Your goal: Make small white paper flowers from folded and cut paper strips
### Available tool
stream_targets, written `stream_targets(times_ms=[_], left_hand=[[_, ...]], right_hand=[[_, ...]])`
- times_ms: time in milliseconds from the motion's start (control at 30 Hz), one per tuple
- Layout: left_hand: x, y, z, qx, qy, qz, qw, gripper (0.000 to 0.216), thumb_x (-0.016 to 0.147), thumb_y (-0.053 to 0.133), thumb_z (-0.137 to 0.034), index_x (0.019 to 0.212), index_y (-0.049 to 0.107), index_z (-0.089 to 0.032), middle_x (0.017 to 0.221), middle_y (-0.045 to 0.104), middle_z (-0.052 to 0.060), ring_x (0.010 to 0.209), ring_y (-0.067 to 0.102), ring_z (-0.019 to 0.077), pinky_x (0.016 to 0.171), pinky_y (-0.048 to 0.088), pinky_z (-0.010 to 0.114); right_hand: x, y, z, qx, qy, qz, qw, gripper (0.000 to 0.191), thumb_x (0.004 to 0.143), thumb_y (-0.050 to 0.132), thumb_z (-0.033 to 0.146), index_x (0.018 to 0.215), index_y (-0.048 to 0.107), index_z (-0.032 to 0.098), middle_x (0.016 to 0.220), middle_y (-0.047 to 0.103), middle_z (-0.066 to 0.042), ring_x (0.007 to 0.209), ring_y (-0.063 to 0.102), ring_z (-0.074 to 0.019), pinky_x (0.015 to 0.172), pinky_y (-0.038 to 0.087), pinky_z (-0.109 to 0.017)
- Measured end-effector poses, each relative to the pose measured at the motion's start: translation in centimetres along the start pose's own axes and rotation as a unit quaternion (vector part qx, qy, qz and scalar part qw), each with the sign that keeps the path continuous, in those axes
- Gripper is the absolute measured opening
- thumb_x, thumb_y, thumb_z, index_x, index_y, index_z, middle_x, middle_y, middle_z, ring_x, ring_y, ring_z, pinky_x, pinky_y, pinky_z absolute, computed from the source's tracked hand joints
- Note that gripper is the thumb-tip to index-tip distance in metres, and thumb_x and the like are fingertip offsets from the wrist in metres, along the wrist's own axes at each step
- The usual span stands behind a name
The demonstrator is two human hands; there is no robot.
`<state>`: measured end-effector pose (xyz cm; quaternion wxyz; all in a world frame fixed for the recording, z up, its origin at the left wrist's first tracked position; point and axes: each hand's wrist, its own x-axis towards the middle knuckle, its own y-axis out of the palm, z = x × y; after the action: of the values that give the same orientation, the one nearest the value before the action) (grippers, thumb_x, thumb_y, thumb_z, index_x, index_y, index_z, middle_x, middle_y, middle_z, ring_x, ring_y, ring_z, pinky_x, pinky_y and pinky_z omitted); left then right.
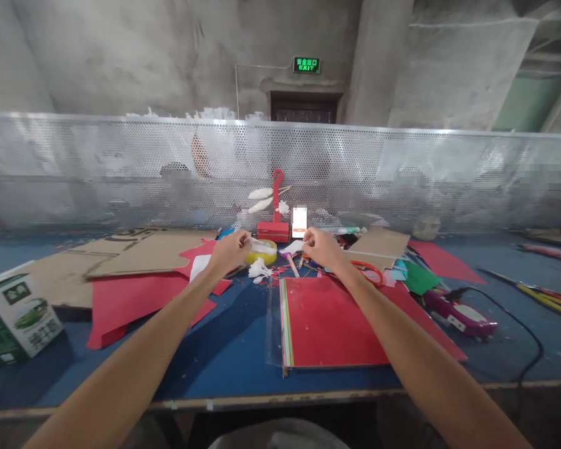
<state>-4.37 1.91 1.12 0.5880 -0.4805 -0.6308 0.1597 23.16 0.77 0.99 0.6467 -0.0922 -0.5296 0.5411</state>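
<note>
Over the middle of the table, my left hand [231,251] is closed, its fingertips pinching a thin whitish strip [264,247]. The strip lies in front of a yellow tape roll [272,257]; whether it is paper or clear tape I cannot tell. My right hand [325,248] is also closed, pinching a small white paper piece [293,247]. A gap separates the two pieces. Just below them sits a white cut-out paper flower [258,269]. Behind, a red paper stand [273,232] with a curled upright carries white leaf-like shapes [260,201].
A lit phone [300,221] stands behind my hands. Red sheets in a clear sleeve [334,324] lie under my right forearm, near orange-handled scissors [371,272]. Cardboard [140,255], a milk carton [21,315], a purple corded device [462,315] and pliers [537,293] are around. Perforated metal [121,168] borders the back.
</note>
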Motion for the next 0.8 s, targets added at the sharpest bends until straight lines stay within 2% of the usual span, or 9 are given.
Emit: stream_targets(times_ms=[133,267,333,467,533,600,700,800], left_hand=[[1.0,-0.1,2.1,-0.049,-0.029,-0.038,0.998,0.019,0.086,0.047,-0.032,0.085,0.063,-0.02,0.079,0.067,0.003,0.072,0.06,0.0182,0.068,0.04,0.027],[1.5,0.4,3.0,-0.146,-0.011,-0.063,0.987,0.025,0.081,0.054,-0.038,0.08,0.067,-0.017,0.086,0.067,0.005,0.077,0.06,0.0181,0.075,0.044,0.028],[1.5,0.6,2.8,-0.229,-0.017,-0.043,0.972,0.029,0.079,0.058,-0.043,0.081,0.07,-0.016,0.087,0.068,0.005,0.079,0.061,0.0187,0.075,0.045,0.028],[1.1,0.5,1.3,-0.392,-0.043,0.034,0.918,0.035,0.077,0.064,-0.048,0.088,0.071,-0.015,0.083,0.07,0.003,0.077,0.062,0.0178,0.071,0.048,0.027],[0.7,0.4,0.5,-0.443,-0.04,0.056,0.894,0.036,0.075,0.067,-0.048,0.09,0.07,-0.015,0.086,0.071,0.004,0.08,0.063,0.0177,0.073,0.05,0.028],[0.4,0.2,-0.2,-0.471,-0.048,0.067,0.879,0.037,0.073,0.07,-0.047,0.092,0.069,-0.015,0.09,0.072,0.006,0.083,0.065,0.0186,0.075,0.051,0.029],[0.0,0.1,-0.7,-0.462,-0.07,0.075,0.881,0.038,0.071,0.072,-0.046,0.091,0.068,-0.014,0.089,0.072,0.008,0.081,0.065,0.0194,0.073,0.052,0.031],[-0.2,0.2,-0.7,-0.46,-0.067,0.098,0.88,0.039,0.07,0.074,-0.047,0.092,0.067,-0.015,0.086,0.072,0.006,0.077,0.065,0.0177,0.072,0.052,0.03]], right_hand=[[0.3,-0.9,-1.0,-0.003,0.023,-0.023,0.999,0.012,0.076,0.057,0.02,0.087,0.062,0.02,0.076,0.07,-0.001,0.067,0.06,-0.0163,0.061,0.035,-0.024],[0.6,-1.2,-1.3,0.06,0.007,-0.022,0.998,0.012,0.076,0.057,0.022,0.085,0.064,0.018,0.078,0.07,-0.004,0.072,0.062,-0.0178,0.066,0.041,-0.026],[0.8,-1.2,-1.1,0.117,-0.002,-0.023,0.993,0.014,0.075,0.058,0.023,0.085,0.065,0.016,0.08,0.07,-0.005,0.073,0.063,-0.0181,0.067,0.043,-0.026],[0.8,-1.3,-0.5,0.256,0.022,0.001,0.966,0.021,0.077,0.058,0.031,0.087,0.067,0.015,0.082,0.07,-0.006,0.071,0.062,-0.0174,0.061,0.044,-0.025],[0.6,-1.3,-0.4,0.3,0.046,0.034,0.952,0.024,0.079,0.059,0.036,0.088,0.067,0.015,0.079,0.069,-0.005,0.067,0.06,-0.0161,0.056,0.043,-0.024],[0.4,-1.2,-0.5,0.299,0.068,0.081,0.948,0.028,0.079,0.06,0.041,0.086,0.068,0.016,0.072,0.067,-0.004,0.06,0.057,-0.0148,0.052,0.04,-0.024],[-0.1,-0.8,-0.8,0.216,0.069,0.181,0.957,0.029,0.077,0.062,0.044,0.07,0.067,0.016,0.054,0.057,0.0,0.048,0.047,-0.0123,0.046,0.033,-0.024],[-0.4,-0.1,-1.3,0.109,0.049,0.269,0.956,0.03,0.075,0.062,0.037,0.052,0.059,0.017,0.042,0.047,0.003,0.041,0.041,-0.0106,0.044,0.028,-0.024]])
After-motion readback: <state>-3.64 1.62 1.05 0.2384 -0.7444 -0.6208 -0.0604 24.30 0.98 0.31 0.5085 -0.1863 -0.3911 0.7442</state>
